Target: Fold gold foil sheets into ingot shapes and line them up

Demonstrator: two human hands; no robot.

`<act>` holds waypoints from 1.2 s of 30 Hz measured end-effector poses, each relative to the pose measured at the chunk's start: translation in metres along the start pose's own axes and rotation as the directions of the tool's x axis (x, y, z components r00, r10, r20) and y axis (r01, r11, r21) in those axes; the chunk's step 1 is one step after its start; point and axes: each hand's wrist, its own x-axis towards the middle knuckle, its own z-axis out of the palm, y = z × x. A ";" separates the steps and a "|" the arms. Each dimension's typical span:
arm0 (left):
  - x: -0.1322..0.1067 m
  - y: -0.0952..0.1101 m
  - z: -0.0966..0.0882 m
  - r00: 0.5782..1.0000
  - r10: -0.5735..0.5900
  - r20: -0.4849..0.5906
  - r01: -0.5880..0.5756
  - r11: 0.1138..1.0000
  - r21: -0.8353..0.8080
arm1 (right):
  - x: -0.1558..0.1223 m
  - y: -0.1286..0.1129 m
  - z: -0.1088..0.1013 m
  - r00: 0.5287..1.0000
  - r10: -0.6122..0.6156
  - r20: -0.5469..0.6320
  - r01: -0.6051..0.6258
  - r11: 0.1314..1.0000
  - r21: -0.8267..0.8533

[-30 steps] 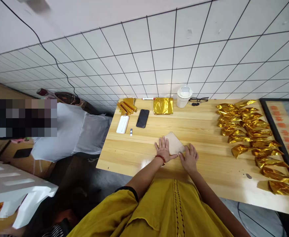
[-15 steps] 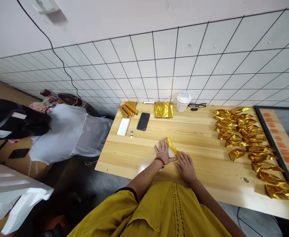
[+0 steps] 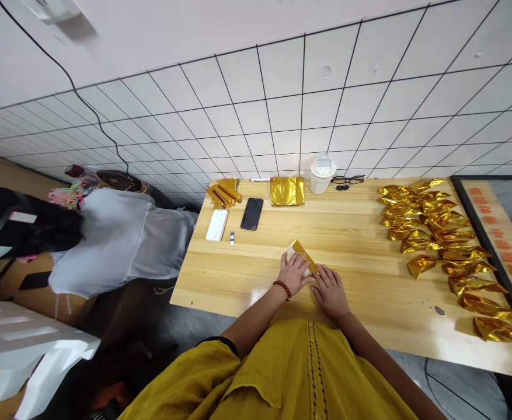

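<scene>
A gold foil paper (image 3: 300, 251), partly folded with its pale back showing, lies on the wooden table (image 3: 361, 291) just in front of me. My left hand (image 3: 294, 273), with a red bead bracelet at the wrist, has its fingers curled on the paper's near edge. My right hand (image 3: 331, 290) lies beside it with its fingertips pressing on the same fold. Both hands touch the paper.
Several folded gold pieces (image 3: 439, 233) lie along the table's right side. At the back are a gold sheet stack (image 3: 287, 191), gold strips (image 3: 224, 192), a black phone (image 3: 252, 213), a white power bank (image 3: 217, 224), a white cup (image 3: 322, 174) and glasses (image 3: 347, 180). A person in white (image 3: 115, 239) sits to the left.
The flat pale sheet has been folded over so its gold side shows. My left hand's fingers went from spread flat to curled on the paper. Both hands drew closer together.
</scene>
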 end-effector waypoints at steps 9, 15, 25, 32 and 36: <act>0.027 -0.004 -0.016 0.980 -0.201 0.001 0.201 0.979 -0.032 | 0.001 -0.003 -0.002 0.999 0.029 0.017 -0.029 1.000 0.001; 0.039 -0.009 -0.027 0.931 -0.344 0.124 0.348 0.938 -0.009 | 0.002 -0.003 -0.001 1.000 0.028 0.008 -0.028 1.000 0.006; 0.036 -0.009 -0.015 0.949 -0.317 -0.011 0.316 0.944 0.093 | 0.000 0.003 -0.004 0.997 -0.019 -0.078 0.028 0.993 0.117; 0.007 -0.002 0.009 0.998 0.056 0.041 -0.059 0.994 0.089 | 0.000 0.004 -0.005 0.990 0.045 -0.133 -0.027 0.990 0.137; -0.002 0.004 0.018 1.000 -0.004 0.011 0.003 0.995 0.098 | -0.003 0.004 -0.003 0.973 0.136 -0.184 -0.112 0.984 0.135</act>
